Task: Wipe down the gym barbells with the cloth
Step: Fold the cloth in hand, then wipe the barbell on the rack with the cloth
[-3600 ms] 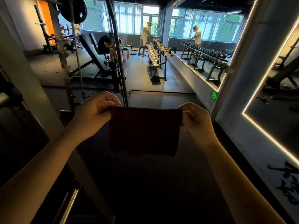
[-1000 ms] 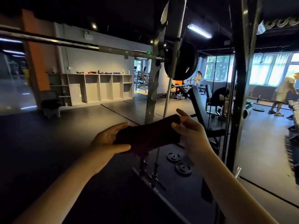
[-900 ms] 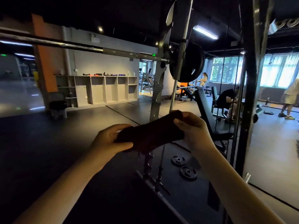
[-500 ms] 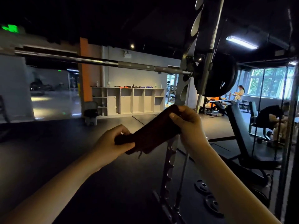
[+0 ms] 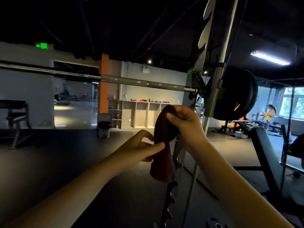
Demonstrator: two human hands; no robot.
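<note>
A dim gym with a dark ceiling and dark floor (image 5: 57,162) fills the head view; a grey back wall carries an open shelf unit (image 5: 139,112) beside an orange pillar (image 5: 104,83), and a green exit sign (image 5: 42,46) glows at upper left. Bright windows (image 5: 294,102) lie far right, with a person (image 5: 271,112) standing near them.

Both bare hands are raised in the middle. The right hand (image 5: 185,122) is closed around the top of a dark red cloth (image 5: 162,145), fingers curled over the bunched upper edge. The left hand (image 5: 141,148), lower and to the left, pinches the cloth's side between thumb and forefinger. The rest of the cloth hangs down loosely below both hands.

Above the hands, well apart from the cloth, a steel barbell (image 5: 115,79) runs level from the left edge to the rack upright (image 5: 215,83) just above and right of the right hand. A black weight plate (image 5: 236,96) sits on the bar's end beyond that upright. A padded bench (image 5: 266,153) stands to the right of the right arm.
</note>
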